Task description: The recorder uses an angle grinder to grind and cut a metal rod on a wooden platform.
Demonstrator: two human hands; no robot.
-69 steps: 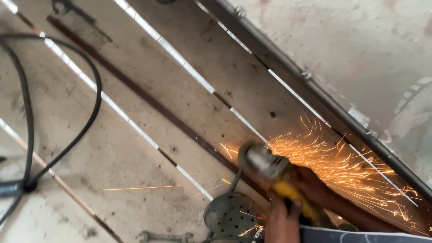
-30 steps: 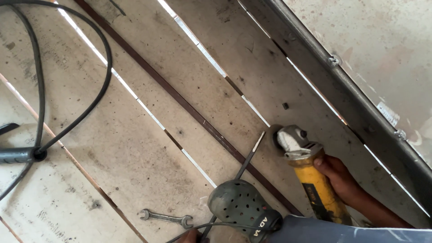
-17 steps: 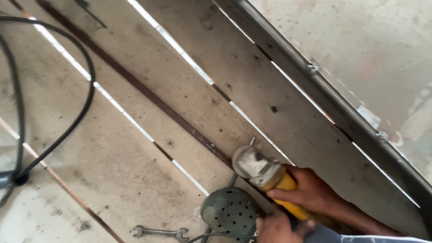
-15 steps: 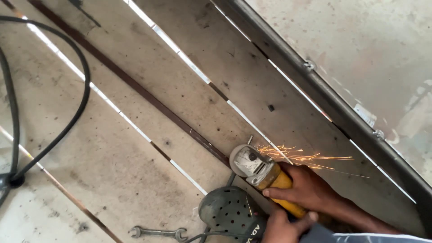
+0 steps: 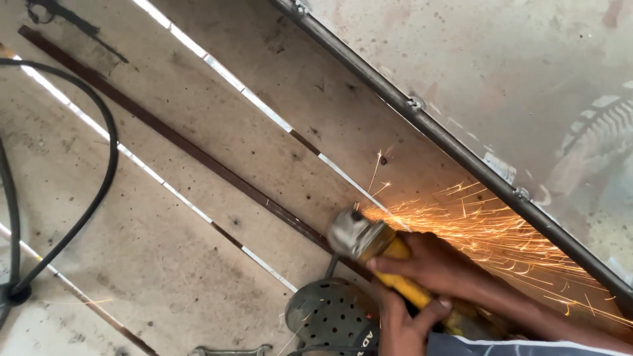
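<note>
Yellow-bodied angle grinder [image 5: 379,254], seen from the head camera, lies low and right of centre, its grey head pressed to the joint where a bright strip [image 5: 343,177] meets the flat sheet-metal panels [image 5: 198,217]. Both hands close round the tool: the right hand [image 5: 428,264] wraps the yellow body from the far side, fingers curled shut on it, and the left hand [image 5: 402,326] clasps it from the near side, thumb over the barrel. A fan of orange sparks [image 5: 488,231] streams rightward, away from the person, towards the dark steel frame tube [image 5: 455,150] that runs diagonally across the right half. To grind well here, it seems best to keep a steady two-handed hold, a shallow disc angle and light pressure along the seam, with the spark stream kept pointing away from the body. A grey perforated clog [image 5: 330,315] stands just beside the grinder on the near side, close enough to call for care. A rust-brown flat bar [image 5: 191,148] lies diagonally across the panels to the left, near the cut line. Farther left, a thick black cable [image 5: 99,191] loops over the panels, well apart from the disc. A spanner [image 5: 231,349] shows at the near edge, and a dark clamp-like tool [image 5: 59,14] at the far left corner is too small to identify.
</note>
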